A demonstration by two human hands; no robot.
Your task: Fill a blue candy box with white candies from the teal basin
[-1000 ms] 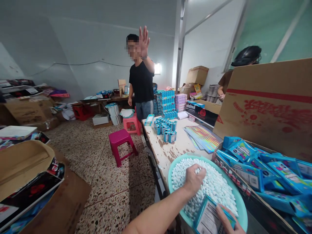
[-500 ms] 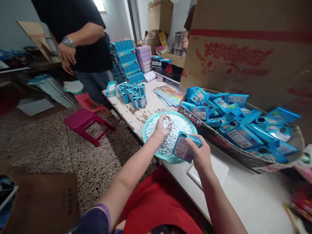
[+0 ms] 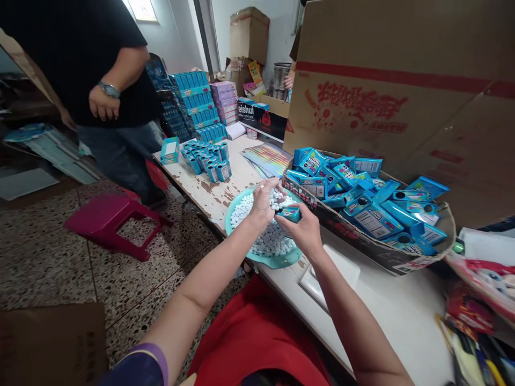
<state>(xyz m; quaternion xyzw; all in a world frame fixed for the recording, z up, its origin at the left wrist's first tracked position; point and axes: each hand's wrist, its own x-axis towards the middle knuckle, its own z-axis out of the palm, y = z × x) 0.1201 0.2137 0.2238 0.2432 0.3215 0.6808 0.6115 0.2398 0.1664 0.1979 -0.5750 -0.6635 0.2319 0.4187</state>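
My left hand is cupped around a heap of small white pellets, just above a teal basin full of the same pellets. Right beside it, my right hand grips a small blue carton, its top turned towards the cupped palm. A dark opening shows at the carton's near-left end, close to the left hand's fingers. Whether pellets are passing into it I cannot tell. The carton's lower part is hidden by my right hand.
A long box heaped with blue cartons stands right of the basin. Several upright cartons and shiny printed sheets lie further back. Stacked cartons rise behind. A person stands at the left, near a magenta stool.
My left hand has lifted from the pellets with a handful. The carton has come up and left, turned top-up, to meet it. The view has shifted and the standing person's arm has lowered.
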